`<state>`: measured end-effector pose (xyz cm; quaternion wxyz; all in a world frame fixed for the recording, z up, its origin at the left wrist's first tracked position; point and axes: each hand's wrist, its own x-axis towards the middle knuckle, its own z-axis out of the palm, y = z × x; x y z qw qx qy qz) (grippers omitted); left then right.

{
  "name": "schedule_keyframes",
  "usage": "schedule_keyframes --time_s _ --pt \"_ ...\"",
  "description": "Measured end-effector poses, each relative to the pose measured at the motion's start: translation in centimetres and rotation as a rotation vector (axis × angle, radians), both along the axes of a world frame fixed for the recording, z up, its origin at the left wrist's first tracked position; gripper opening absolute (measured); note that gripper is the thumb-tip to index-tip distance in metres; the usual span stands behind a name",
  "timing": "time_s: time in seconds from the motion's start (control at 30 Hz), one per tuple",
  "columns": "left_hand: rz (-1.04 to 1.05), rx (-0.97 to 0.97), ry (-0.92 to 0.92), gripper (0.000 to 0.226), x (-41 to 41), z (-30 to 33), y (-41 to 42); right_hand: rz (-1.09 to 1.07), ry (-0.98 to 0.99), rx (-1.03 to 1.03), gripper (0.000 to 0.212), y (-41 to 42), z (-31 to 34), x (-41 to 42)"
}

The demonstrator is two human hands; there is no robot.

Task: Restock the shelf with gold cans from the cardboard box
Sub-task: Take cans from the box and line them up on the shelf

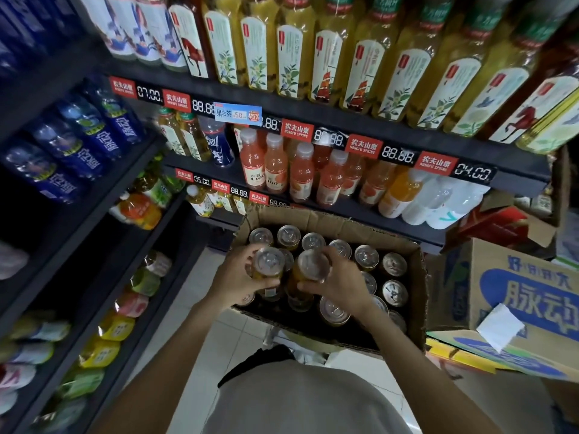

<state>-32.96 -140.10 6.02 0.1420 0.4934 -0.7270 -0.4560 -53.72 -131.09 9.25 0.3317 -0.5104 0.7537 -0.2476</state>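
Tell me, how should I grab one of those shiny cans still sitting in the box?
Come from straight above. The cans in the cardboard box stand upright and packed close, so only their round tops show, like this can in the back row. Pinch around its top rim and lift straight up. Once it is clear, wrap your fingers round its side, as the left hand and right hand do.

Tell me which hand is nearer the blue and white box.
Right. The right hand, gripping a can, is on the side toward the blue and white box; the left hand, gripping another can, is farther away.
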Motion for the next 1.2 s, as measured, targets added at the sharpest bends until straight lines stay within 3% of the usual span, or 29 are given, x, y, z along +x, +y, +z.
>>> schedule_keyframes --time_s 0.1,0.17,0.33,0.43,0.57,0.63,0.77,0.93,1.03,1.2 --pt "0.118 0.117 0.271 0.072 -0.4 3.3 -1.1 -0.191 -0.453 -0.076 0.059 -1.0 2.7 -1.6" --pt "0.159 0.174 0.394 0.071 -1.2 5.9 -2.0 -0.246 -0.653 -0.105 0.047 -1.6 4.3 -2.4" --pt "0.181 0.175 0.5 0.073 -2.8 10.3 -3.9 -0.294 -0.837 -0.117 0.059 -2.7 7.4 -3.5" --pt "0.147 0.181 0.566 0.077 -3.7 12.6 -4.4 -0.29 -0.966 -0.167 0.049 -3.2 9.4 -3.9" --pt "0.078 0.177 0.67 0.05 -5.1 15.7 -4.9 -0.342 -1.091 -0.207 0.069 -4.2 11.7 -4.1" --pt "0.066 0.172 0.736 0.064 -5.8 17.4 -5.4 -0.365 -1.075 -0.247 0.073 -4.6 13.4 -4.3" --pt "-0.01 0.086 0.804 0.047 -7.7 22.1 -6.4 -0.368 -0.823 -0.408 0.029 -4.9 18.4 -5.2" --pt "-0.039 -0.212 0.806 0.055 -10.4 29.1 -8.7 -0.241 -0.478 -0.763 0.024 -6.4 25.9 -5.9" --pt "-0.045 -0.429 0.809 0.021 -12.2 33.7 -9.8 -0.18 -0.313 -0.905 0.036 -7.2 31.4 -6.6" --pt "-0.065 -0.75 0.803 0.029 -15.6 40.7 -12.3 -0.158 -0.137 -1.014 0.07 -9.7 38.6 -8.3"
